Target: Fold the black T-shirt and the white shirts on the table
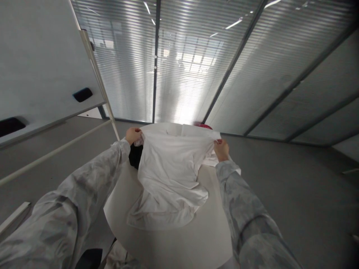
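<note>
A white shirt (171, 172) is stretched out over a round white table (207, 231), its lower part crumpled on the tabletop. My left hand (133, 134) is closed on the shirt's upper left corner. My right hand (221, 149) is closed on the upper right corner. Both hands hold the top edge taut and raised a little above the table. My arms are in grey mottled sleeves.
A whiteboard on a stand (42, 67) leans at the left, holding a black eraser (82, 94). A glass wall with blinds (196, 63) stands behind the table. A dark object (136, 155) and something red (203, 126) lie partly hidden behind the shirt. Grey floor surrounds the table.
</note>
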The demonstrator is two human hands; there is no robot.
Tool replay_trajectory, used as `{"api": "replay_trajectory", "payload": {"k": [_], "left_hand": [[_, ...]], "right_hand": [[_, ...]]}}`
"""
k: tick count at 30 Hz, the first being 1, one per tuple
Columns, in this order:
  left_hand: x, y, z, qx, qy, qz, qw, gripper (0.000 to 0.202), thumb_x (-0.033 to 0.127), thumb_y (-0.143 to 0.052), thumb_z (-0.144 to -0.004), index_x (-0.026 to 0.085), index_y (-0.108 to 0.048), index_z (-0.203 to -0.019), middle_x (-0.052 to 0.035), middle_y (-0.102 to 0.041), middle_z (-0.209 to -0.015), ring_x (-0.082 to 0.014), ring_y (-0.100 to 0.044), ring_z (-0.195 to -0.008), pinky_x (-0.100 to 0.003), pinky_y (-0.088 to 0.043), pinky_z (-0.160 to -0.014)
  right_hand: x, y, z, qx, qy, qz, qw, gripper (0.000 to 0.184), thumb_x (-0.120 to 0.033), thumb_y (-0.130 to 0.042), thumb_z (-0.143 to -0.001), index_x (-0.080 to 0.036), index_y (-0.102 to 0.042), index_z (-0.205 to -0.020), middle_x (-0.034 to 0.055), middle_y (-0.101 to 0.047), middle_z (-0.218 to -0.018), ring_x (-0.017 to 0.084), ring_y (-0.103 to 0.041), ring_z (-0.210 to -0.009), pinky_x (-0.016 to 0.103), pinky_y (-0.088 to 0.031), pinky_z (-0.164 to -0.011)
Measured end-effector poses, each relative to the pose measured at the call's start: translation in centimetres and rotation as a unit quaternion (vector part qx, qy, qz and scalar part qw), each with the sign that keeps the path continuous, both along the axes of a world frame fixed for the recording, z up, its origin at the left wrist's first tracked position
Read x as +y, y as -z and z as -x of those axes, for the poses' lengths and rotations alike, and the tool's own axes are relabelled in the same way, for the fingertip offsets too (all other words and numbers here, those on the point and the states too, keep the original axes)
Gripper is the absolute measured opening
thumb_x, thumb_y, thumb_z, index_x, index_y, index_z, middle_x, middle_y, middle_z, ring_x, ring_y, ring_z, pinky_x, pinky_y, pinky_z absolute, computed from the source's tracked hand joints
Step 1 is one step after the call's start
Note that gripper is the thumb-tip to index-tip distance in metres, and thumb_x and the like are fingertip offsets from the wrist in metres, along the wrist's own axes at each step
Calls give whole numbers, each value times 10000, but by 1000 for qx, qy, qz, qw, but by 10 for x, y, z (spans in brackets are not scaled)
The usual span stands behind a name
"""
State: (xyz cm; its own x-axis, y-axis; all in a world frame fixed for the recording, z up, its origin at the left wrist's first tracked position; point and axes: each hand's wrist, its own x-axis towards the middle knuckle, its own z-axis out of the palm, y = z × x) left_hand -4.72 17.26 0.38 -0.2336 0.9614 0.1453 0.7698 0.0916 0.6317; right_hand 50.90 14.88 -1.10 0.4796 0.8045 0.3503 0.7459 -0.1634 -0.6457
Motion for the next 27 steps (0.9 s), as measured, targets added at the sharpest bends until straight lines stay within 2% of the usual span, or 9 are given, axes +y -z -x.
{"api": "replay_trajectory", "payload": {"k": [4, 6, 8, 10, 13, 15, 17, 21, 27], "left_hand": [[-21, 4, -16, 8, 27, -38, 999, 426, 277, -725, -912, 108, -747, -1302, -195, -737, -1371, -311, -707, -1269, -397, -528, -1131], [-45, 3, -28, 33, 98, -107, 989, 391, 305, -690, -958, 155, -732, -1316, -171, -689, -1449, -310, -648, -1361, -430, -469, -1220], [-81, 0, -41, 69, 241, -177, 952, 313, 345, -630, -1024, 197, -735, -1279, -144, -705, -1410, -303, -654, -1333, -454, -471, -1212], [-124, -1, -54, 89, 383, -186, 900, 278, 382, -579, -1080, 208, -743, -1222, -134, -753, -1275, -282, -702, -1212, -427, -510, -1128], [-185, 2, -71, 100, 560, -149, 809, 287, 456, -632, -1079, 225, -739, -1210, -117, -782, -1138, -257, -733, -1068, -390, -530, -1017], [-214, 7, -79, 94, 615, -129, 773, 402, 564, -735, -1005, 223, -730, -1219, -117, -782, -1107, -268, -733, -1040, -387, -537, -970], [-229, 14, -82, 90, 637, -114, 757, 430, 596, -779, -967, 222, -734, -1174, -117, -780, -1102, -269, -732, -1020, -380, -539, -939], [-234, 22, -82, 80, 644, -106, 753, 167, 392, -682, -1074, 243, -757, -1077, -98, -785, -1107, -233, -731, -1010, -351, -525, -945], [-231, 8, -57, 63, 625, -97, 772, 159, 359, -664, -1091, 237, -764, -1075, -106, -788, -1141, -229, -730, -1024, -345, -527, -960]], "right_hand": [[-23, 6, 18, -42, -32, -41, 998, 380, -338, -639, -872, -182, -693, -1215, 178, -740, -1264, 334, -650, -1183, 495, -495, -1098], [-44, 9, 34, -100, -102, -82, 986, 351, -311, -614, -905, -193, -694, -1226, 174, -717, -1303, 344, -624, -1244, 515, -458, -1150], [-72, 14, 50, -149, -208, -102, 961, 267, -293, -581, -958, -214, -701, -1183, 142, -727, -1230, 325, -637, -1213, 484, -462, -1143], [-105, 22, 62, -185, -297, -74, 934, 216, -290, -580, -995, -223, -698, -1162, 117, -738, -1147, 305, -659, -1128, 438, -494, -1069], [-150, 35, 69, -220, -275, -21, 936, 188, -329, -612, -1013, -221, -691, -1145, 110, -742, -1065, 303, -660, -1009, 426, -498, -977], [-171, 43, 71, -222, -226, 1, 949, 215, -423, -647, -1019, -221, -693, -1075, 112, -738, -1007, 311, -656, -974, 428, -493, -947], [-182, 48, 74, -206, -213, 21, 955, 280, -505, -670, -1012, -226, -695, -999, 110, -735, -969, 315, -660, -975, 426, -493, -939], [-186, 52, 86, -159, -246, 50, 955, 265, -481, -655, -1018, -241, -697, -912, 90, -750, -948, 289, -673, -943, 411, -497, -927], [-182, 48, 61, -100, -186, 74, 975, 291, -506, -619, -997, -249, -714, -900, 73, -784, -912, 265, -690, -824, 383, -496, -821]]}}
